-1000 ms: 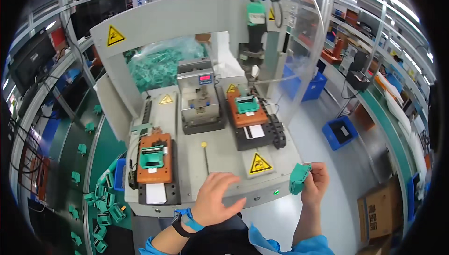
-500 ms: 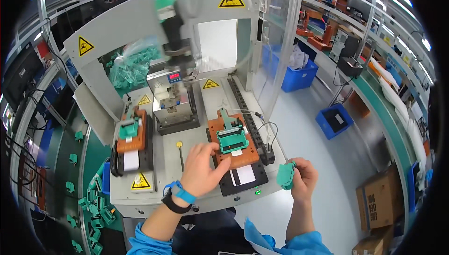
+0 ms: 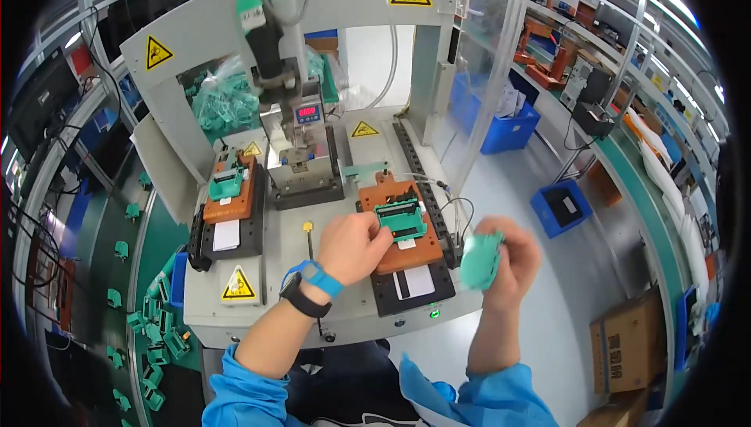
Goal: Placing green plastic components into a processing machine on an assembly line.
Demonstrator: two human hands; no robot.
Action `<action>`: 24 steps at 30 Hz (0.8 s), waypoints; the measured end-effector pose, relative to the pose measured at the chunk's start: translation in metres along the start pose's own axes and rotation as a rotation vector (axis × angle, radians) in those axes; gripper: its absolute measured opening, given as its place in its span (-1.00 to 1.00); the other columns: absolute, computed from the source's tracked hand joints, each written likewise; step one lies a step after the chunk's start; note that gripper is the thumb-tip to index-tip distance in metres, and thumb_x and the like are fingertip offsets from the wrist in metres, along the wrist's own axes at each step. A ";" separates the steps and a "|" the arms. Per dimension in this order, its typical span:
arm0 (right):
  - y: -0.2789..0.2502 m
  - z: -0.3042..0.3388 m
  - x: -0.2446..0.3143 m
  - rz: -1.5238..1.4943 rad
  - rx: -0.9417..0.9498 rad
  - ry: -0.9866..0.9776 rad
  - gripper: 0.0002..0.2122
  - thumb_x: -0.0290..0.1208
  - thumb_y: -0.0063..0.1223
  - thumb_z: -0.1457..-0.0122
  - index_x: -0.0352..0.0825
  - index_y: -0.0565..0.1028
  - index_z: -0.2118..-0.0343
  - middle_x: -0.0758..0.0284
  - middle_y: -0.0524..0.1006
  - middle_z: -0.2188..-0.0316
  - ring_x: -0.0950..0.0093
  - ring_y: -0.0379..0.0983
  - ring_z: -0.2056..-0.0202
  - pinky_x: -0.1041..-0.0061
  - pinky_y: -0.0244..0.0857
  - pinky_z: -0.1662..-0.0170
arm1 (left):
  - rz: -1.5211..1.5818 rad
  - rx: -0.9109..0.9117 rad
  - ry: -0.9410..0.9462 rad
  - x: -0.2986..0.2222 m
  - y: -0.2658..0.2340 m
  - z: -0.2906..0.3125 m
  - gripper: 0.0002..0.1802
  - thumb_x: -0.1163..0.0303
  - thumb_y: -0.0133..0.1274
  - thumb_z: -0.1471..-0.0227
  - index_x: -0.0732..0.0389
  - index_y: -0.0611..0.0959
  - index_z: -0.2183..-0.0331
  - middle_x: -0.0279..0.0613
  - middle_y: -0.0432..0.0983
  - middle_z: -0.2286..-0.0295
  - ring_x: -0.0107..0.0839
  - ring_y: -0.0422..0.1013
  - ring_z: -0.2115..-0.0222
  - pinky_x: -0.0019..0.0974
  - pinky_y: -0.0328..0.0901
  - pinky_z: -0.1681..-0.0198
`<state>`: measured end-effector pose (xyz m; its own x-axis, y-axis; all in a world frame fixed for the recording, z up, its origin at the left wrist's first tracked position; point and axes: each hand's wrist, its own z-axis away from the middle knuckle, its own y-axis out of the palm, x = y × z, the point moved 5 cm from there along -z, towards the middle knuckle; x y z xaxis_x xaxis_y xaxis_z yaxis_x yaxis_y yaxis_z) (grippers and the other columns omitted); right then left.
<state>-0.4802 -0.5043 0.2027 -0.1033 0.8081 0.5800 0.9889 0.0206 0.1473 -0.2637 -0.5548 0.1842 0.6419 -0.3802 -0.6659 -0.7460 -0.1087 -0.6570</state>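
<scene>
My left hand (image 3: pixel 353 248), with a blue band and a dark band on its wrist, is at the left edge of a green plastic housing (image 3: pixel 402 220). Its fingers are curled, thumb and fingertips closed on that edge. The housing sits in an orange fixture block (image 3: pixel 413 258) on a black base, and a green clamp lever (image 3: pixel 364 169) points left at the block's far end. Off to the right, beyond the machine's front corner, my right hand (image 3: pixel 512 264) grips a green plastic cover (image 3: pixel 480 261), slightly blurred.
A second orange fixture (image 3: pixel 228 209) holds another green housing at the left. Between the fixtures stands a metal unit with a red display (image 3: pixel 307 113), under a hanging screwdriver head (image 3: pixel 266 43). Green parts lie on the left belt (image 3: pixel 174 227). Blue bins (image 3: pixel 560 205) stand right.
The clamp lever has swung off the right housing to the left. My left hand has moved in to the housing's edge. My right hand has risen with the cover. The screwdriver head has shifted left.
</scene>
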 end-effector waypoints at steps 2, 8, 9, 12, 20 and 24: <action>0.003 -0.022 -0.006 0.010 -0.092 -0.037 -0.86 -0.57 -0.14 -0.17 -0.47 0.37 0.23 0.13 0.47 0.33 0.49 0.41 0.35 0.55 0.32 0.30 | -0.032 -0.053 0.070 -0.010 -0.002 0.006 -0.75 0.31 0.02 0.13 0.26 0.47 0.68 -0.05 0.38 0.74 -0.02 0.35 0.66 -0.11 0.19 0.58; 0.066 -0.061 -0.066 0.492 0.652 0.279 -0.89 -0.57 0.07 0.01 -0.39 0.52 0.38 0.26 0.51 0.40 0.40 0.42 0.32 0.47 0.27 0.17 | 0.323 0.089 0.010 -0.007 -0.084 0.108 -0.81 0.49 -0.01 0.13 0.28 0.36 0.65 -0.09 0.24 0.71 -0.16 0.19 0.71 -0.26 0.08 0.62; 0.067 -0.066 -0.071 0.480 0.671 0.272 -0.89 -0.57 0.07 0.01 -0.39 0.52 0.38 0.26 0.51 0.40 0.40 0.42 0.32 0.47 0.27 0.17 | 0.351 0.100 -0.060 0.006 -0.101 0.128 -0.81 0.51 -0.03 0.11 0.29 0.35 0.65 -0.13 0.23 0.72 -0.26 0.17 0.72 -0.31 0.07 0.62; 0.090 -0.065 -0.080 0.595 0.935 0.133 -0.87 -0.48 0.12 0.07 -0.36 0.53 0.42 0.19 0.50 0.50 0.22 0.38 0.33 0.33 0.23 0.22 | 0.354 -0.121 -0.332 0.049 -0.167 0.204 -0.80 0.50 -0.06 0.07 0.28 0.33 0.65 -0.31 0.21 0.71 -0.53 0.11 0.68 -0.38 0.04 0.62; 0.044 -0.050 -0.085 0.635 0.750 0.361 -0.84 -0.57 -0.02 -0.13 -0.44 0.41 0.22 0.35 0.42 0.30 0.56 0.34 0.25 0.58 0.22 0.13 | 0.263 -1.014 -0.642 0.146 -0.320 0.407 -0.76 0.37 -0.10 -0.04 0.21 0.36 0.62 -0.38 0.23 0.69 -0.54 0.30 0.58 -0.47 0.18 0.47; 0.035 -0.035 -0.137 0.684 0.849 0.392 -0.83 -0.58 -0.08 -0.13 -0.44 0.37 0.20 0.24 0.38 0.16 0.44 0.31 0.11 0.51 0.15 0.01 | 0.085 -1.445 -0.840 0.171 -0.361 0.563 -0.80 0.35 -0.13 -0.05 0.19 0.44 0.56 -0.26 0.44 0.63 -0.59 0.24 0.64 -0.49 0.13 0.57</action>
<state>-0.4347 -0.6348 0.1567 0.6020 0.5680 0.5613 0.5889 0.1589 -0.7924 0.2150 -0.0634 0.1088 0.1473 0.0832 -0.9856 -0.0133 -0.9962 -0.0861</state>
